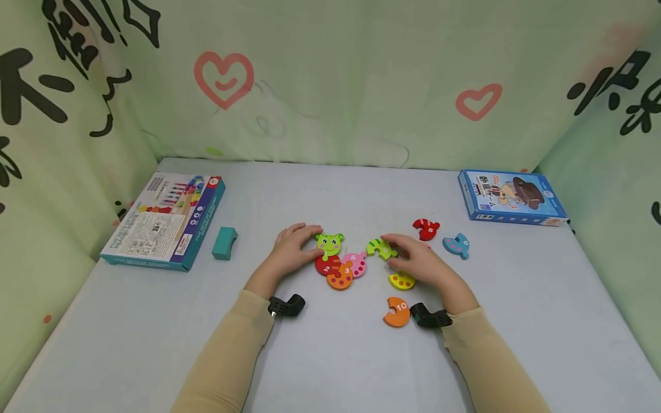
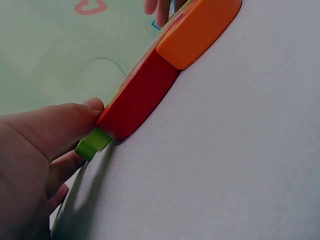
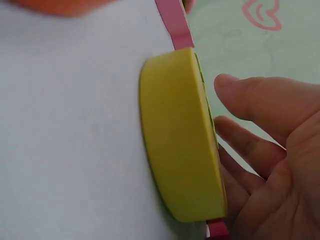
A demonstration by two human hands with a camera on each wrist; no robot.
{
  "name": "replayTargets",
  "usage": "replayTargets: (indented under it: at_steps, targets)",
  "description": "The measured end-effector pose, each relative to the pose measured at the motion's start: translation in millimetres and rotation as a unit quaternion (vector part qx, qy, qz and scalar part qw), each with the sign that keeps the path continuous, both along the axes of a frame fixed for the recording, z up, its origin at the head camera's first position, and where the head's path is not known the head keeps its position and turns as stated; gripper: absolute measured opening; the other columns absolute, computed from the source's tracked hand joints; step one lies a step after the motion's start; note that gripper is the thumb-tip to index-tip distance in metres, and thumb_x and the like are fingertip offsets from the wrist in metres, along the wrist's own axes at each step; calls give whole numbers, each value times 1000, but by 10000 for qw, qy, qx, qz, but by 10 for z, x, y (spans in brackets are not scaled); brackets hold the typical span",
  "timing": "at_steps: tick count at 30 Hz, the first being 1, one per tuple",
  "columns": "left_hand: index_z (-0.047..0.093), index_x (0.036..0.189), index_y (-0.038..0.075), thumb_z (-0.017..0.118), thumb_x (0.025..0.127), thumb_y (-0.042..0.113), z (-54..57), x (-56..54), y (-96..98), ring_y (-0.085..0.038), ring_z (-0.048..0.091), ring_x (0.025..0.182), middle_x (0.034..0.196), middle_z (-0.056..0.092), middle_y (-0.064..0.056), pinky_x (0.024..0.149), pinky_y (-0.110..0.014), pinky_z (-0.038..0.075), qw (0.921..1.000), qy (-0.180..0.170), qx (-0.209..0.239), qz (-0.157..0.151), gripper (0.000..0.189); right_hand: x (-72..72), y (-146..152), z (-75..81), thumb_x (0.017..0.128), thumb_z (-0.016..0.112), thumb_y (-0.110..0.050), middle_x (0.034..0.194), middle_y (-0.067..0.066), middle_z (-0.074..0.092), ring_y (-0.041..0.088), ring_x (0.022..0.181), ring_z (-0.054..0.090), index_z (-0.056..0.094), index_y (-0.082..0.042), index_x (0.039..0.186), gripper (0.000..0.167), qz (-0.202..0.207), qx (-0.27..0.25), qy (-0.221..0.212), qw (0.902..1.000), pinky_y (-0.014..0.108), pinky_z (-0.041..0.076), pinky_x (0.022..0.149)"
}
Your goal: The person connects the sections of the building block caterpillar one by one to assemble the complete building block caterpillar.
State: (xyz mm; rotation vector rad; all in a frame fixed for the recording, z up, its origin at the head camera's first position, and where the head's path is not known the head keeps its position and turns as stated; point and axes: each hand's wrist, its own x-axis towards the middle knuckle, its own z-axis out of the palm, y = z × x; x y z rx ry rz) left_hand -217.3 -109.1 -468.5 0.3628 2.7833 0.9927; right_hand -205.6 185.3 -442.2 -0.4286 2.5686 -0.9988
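Observation:
My left hand pinches the green animal-head puzzle piece by its left side; in the left wrist view its thumb is right at the edge of the red puzzle piece. That red piece, marked 2, an orange piece marked 3 and a pink piece lie joined below the head. With thumb and fingers, my right hand holds a green striped curved puzzle piece just right of the pink one. Nearest the right wrist camera, a yellow piece hides most of that green piece.
Around the right hand lie an orange piece marked 10, a red striped piece and a blue piece. A teal block stands beside a teal-edged box at left. A blue box lies at back right.

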Motion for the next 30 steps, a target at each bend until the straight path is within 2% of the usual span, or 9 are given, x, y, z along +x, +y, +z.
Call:
replayTargets:
  at_steps: [4, 9, 21, 30]
  targets:
    - [50, 129, 22, 62, 83, 36, 10, 3, 2, -22, 25, 135, 137, 46, 3, 112, -47, 11, 10000, -17, -13, 12, 51, -17, -7, -43, 86, 60, -16, 142, 11, 39, 31, 129, 38, 40, -14, 137, 55, -17, 3, -14, 10000, 46, 36, 102]
    - [49, 130, 22, 62, 83, 37, 24, 5, 4, -21, 24, 135, 138, 45, 4, 112, -46, 10, 10000, -59, -41, 26, 51, -49, -48, -82, 85, 62, -16, 140, 11, 41, 30, 128, 39, 41, -14, 136, 55, 64, 213, 191, 9996, 47, 37, 101]
    - [50, 130, 22, 63, 83, 36, 33, 11, 6, -22, 24, 135, 138, 46, 3, 112, -47, 9, 10000, -64, 7, 28, 51, -39, -92, -68, 83, 65, -18, 138, 14, 40, 32, 126, 38, 41, -12, 136, 58, 76, 481, 275, 9984, 49, 36, 101]
    - [49, 130, 22, 62, 83, 36, 28, 11, 5, -22, 24, 135, 138, 46, 3, 112, -48, 11, 10000, -42, -9, 30, 51, -18, -88, -71, 83, 63, -17, 143, 11, 36, 33, 132, 28, 41, -15, 137, 58, 517, 567, 485, 9959, 54, 32, 102]
